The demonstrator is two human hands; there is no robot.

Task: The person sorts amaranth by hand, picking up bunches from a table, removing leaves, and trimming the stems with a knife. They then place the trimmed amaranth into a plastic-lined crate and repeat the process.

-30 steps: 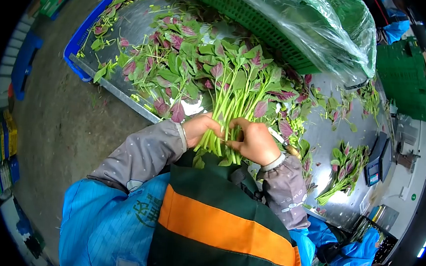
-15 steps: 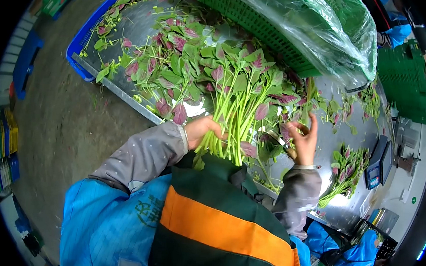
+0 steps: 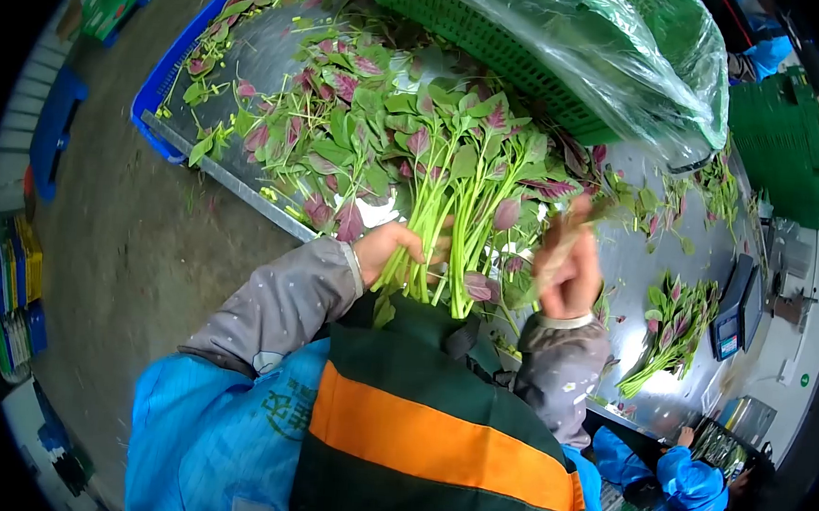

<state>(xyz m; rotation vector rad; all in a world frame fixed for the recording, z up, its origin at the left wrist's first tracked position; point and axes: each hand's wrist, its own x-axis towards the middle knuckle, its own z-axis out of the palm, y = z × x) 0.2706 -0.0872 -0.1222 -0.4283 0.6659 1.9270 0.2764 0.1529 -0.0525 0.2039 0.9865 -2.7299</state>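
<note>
My left hand (image 3: 389,252) is closed around the lower stems of a bunch of red-and-green amaranth (image 3: 455,216). Its leaves point away from me, and the cut stem ends hang just above my dark green apron (image 3: 403,345). A gap shows between two clumps of stems, with some fingers partly hidden behind them. To the right of the bunch is my right hand (image 3: 572,267), raised and smeared by motion. Whether it holds anything I cannot make out. Loose amaranth leaves (image 3: 341,146) lie on the metal table (image 3: 235,172) beyond the bunch.
A green crate (image 3: 499,58) lined with clear plastic (image 3: 622,66) stands at the back. Another amaranth bunch (image 3: 670,331) lies right, beside a dark scale-like device (image 3: 730,321). A blue basket (image 3: 149,109) sits at the table's left end. A person in blue (image 3: 693,484) is at lower right.
My right hand has moved slightly left and up toward the bunch, its fingers now blurred. The stems have parted into two clumps. The person at lower right has come further into view.
</note>
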